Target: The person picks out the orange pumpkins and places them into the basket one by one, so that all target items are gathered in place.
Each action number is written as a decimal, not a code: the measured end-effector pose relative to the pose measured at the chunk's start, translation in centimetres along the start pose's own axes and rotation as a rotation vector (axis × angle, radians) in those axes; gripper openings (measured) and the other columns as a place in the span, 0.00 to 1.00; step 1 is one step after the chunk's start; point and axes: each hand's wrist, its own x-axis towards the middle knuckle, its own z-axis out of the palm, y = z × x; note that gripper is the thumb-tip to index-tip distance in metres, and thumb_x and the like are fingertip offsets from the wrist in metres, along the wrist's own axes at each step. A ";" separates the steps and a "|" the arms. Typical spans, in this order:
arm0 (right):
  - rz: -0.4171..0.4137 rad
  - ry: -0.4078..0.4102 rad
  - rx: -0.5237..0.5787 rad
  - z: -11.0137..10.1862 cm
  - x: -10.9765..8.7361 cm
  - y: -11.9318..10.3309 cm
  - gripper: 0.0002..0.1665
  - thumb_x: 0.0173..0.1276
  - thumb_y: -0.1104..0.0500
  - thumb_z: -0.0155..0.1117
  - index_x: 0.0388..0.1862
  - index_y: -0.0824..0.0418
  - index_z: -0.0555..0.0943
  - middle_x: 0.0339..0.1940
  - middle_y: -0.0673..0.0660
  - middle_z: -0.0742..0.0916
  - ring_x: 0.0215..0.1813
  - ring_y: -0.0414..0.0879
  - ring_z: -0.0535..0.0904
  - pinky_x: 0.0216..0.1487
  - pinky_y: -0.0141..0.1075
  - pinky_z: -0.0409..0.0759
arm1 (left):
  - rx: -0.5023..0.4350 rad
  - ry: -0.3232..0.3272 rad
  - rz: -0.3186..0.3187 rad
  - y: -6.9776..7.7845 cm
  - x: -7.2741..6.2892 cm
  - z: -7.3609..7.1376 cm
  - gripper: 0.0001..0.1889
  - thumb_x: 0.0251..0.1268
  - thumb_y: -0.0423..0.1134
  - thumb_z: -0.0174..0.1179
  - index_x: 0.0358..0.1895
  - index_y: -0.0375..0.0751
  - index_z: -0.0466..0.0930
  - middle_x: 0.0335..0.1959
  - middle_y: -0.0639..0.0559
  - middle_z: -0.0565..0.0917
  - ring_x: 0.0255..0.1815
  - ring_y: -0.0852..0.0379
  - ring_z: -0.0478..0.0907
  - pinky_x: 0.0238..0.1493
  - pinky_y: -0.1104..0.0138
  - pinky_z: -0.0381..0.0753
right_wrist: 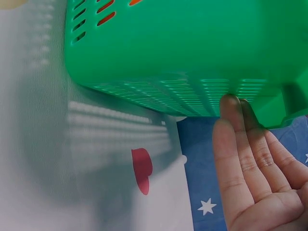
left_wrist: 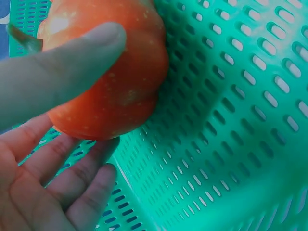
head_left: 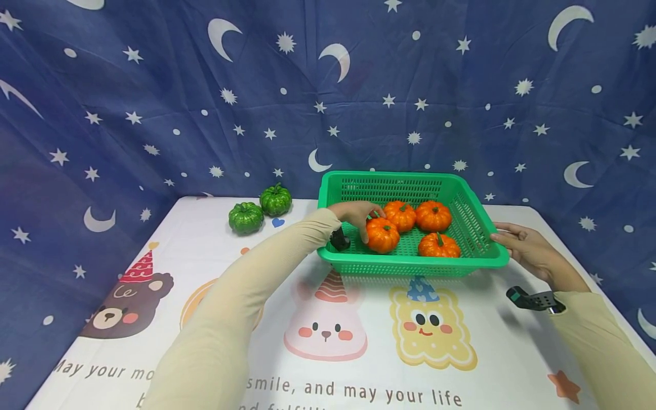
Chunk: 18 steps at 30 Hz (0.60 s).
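Note:
Inside the green basket (head_left: 410, 267), my left hand (head_left: 356, 215) holds a small orange pumpkin (head_left: 382, 236). In the left wrist view the thumb lies across that pumpkin's skin and the fingers are under it. Three more orange pumpkins sit in the basket: one behind (head_left: 400, 216), one at the back right (head_left: 433, 216) and one at the front (head_left: 439, 246). At the basket's right end, my right hand (head_left: 533, 250) touches the rim. The right wrist view shows its fingers nearly straight against the outer wall, with the thumb out of view there.
Two green pumpkins, one in front (head_left: 246, 218) and one behind (head_left: 275, 200), stand on the white table cloth (head_left: 374, 381) left of the basket. A dark blue curtain (head_left: 256, 102) with moons and stars hangs behind the table.

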 end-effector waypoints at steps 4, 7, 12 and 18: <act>-0.005 -0.003 0.013 0.0 0.0 0.0 0.15 0.68 0.60 0.58 0.49 0.48 0.67 0.36 0.34 0.84 0.39 0.28 0.81 0.39 0.22 0.81 | -0.002 -0.003 -0.006 0.0 -0.1 0.0 0.39 0.48 0.26 0.69 0.67 0.41 0.63 0.67 0.41 0.67 0.68 0.48 0.64 0.65 0.60 0.72; -0.013 -0.016 0.021 0.0 -0.1 0.0 0.14 0.69 0.60 0.57 0.49 0.47 0.67 0.37 0.34 0.84 0.40 0.29 0.81 0.39 0.22 0.81 | -0.010 -0.004 -0.011 -0.1 -0.2 0.0 0.39 0.48 0.26 0.69 0.67 0.41 0.64 0.67 0.42 0.67 0.68 0.48 0.64 0.65 0.60 0.72; -0.019 -0.031 0.013 -0.1 -0.2 -0.1 0.14 0.70 0.60 0.56 0.50 0.46 0.67 0.38 0.34 0.83 0.40 0.29 0.81 0.40 0.23 0.81 | -0.041 -0.008 -0.019 -0.2 -0.4 -0.1 0.37 0.50 0.27 0.68 0.66 0.42 0.64 0.68 0.42 0.66 0.69 0.48 0.63 0.64 0.61 0.73; -0.018 -0.021 0.017 -0.1 -0.1 0.1 0.15 0.69 0.60 0.57 0.50 0.47 0.67 0.37 0.34 0.83 0.40 0.29 0.81 0.40 0.22 0.81 | -0.056 0.001 -0.040 -0.4 -0.7 -0.2 0.35 0.52 0.28 0.67 0.66 0.42 0.65 0.68 0.42 0.67 0.69 0.48 0.63 0.65 0.60 0.72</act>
